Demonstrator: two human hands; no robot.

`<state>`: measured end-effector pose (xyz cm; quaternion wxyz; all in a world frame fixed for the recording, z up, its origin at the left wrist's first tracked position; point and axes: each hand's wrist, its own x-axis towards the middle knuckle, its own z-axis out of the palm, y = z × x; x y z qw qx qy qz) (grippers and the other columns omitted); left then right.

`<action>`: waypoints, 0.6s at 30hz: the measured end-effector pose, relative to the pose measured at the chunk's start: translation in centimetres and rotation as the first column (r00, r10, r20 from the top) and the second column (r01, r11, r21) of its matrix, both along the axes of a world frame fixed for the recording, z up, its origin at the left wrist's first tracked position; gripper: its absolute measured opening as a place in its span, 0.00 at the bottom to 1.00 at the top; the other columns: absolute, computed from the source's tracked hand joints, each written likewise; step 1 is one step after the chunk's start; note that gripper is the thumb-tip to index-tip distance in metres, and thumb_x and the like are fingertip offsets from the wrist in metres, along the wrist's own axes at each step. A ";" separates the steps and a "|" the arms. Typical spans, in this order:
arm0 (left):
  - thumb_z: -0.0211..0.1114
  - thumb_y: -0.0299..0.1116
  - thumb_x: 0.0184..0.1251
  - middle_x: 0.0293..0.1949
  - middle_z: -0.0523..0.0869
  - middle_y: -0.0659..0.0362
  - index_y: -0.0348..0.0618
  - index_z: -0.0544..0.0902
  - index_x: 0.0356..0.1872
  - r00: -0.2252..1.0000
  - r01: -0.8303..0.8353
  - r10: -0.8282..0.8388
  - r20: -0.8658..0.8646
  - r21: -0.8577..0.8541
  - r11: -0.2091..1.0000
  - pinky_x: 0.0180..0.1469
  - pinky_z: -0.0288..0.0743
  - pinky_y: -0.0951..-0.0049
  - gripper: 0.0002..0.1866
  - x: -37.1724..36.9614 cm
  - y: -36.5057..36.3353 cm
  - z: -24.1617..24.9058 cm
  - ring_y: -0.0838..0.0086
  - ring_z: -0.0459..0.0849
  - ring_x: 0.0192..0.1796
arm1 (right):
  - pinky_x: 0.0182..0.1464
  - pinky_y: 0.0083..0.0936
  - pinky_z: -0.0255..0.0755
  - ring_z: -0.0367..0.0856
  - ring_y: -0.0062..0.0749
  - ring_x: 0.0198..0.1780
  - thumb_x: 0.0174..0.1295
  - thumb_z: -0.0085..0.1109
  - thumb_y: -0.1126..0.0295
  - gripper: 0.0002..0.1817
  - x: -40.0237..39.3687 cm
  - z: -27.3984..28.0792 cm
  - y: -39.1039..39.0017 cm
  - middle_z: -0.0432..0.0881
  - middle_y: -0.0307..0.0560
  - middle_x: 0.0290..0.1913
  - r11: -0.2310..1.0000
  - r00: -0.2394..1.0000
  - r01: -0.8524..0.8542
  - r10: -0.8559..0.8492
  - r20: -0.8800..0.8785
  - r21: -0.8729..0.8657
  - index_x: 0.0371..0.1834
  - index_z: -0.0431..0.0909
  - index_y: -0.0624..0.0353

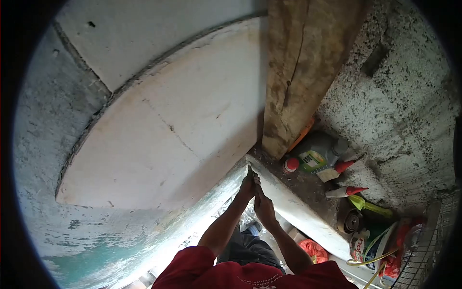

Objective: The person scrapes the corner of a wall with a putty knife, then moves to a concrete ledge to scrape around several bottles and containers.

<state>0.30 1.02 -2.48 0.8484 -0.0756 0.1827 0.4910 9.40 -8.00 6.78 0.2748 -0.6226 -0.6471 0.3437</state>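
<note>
My left hand (249, 184) is raised at the corner where the pale plastered wall (211, 192) meets the white side of the ledge (276, 185). Its fingers look closed. Just below and to the right, my right hand (263, 204) meets it, fingers closed around something narrow and dark. The two hands touch or nearly touch. What lies between them is too small and shadowed to name.
A rough wooden post (293, 72) rises above the ledge. On the ledge stand a grey oil jug (320, 149), a red-capped bottle (290, 165), a red-nozzled tube (342, 192) and a rolled strip (351, 220). A white bucket (358, 245) and wire rack (430, 241) are at right.
</note>
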 end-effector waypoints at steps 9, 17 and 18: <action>0.53 0.53 0.57 0.13 0.65 0.68 0.50 0.67 0.18 1.000 0.005 -0.009 -0.026 -0.123 0.992 0.17 0.63 0.89 0.19 0.8 -0.7 0.8 0.85 0.66 0.15 | 0.25 0.42 0.64 0.73 0.56 0.25 0.58 0.42 0.76 0.20 0.4 0.8 -0.3 0.73 0.66 0.23 0.999 0.997 0.022 -0.019 -0.071 0.037 0.56 0.61 0.61; 0.53 0.55 0.55 0.13 0.66 0.69 0.52 0.67 0.20 0.999 -0.030 0.026 -0.041 -0.114 0.993 0.18 0.65 0.89 0.19 0.9 -0.1 -0.3 0.86 0.67 0.16 | 0.27 0.44 0.65 0.74 0.57 0.28 0.59 0.42 0.75 0.19 0.8 -0.9 0.1 0.73 0.66 0.24 0.989 0.994 0.040 -0.025 -0.103 0.144 0.55 0.63 0.61; 0.53 0.55 0.55 0.14 0.66 0.68 0.52 0.67 0.20 0.998 -0.051 0.047 -0.043 -0.104 0.993 0.18 0.66 0.89 0.19 1.3 -0.2 0.1 0.86 0.68 0.17 | 0.27 0.44 0.65 0.74 0.57 0.28 0.59 0.42 0.74 0.18 0.9 -0.2 0.1 0.73 0.66 0.24 0.986 0.990 0.062 -0.041 -0.135 0.156 0.54 0.63 0.60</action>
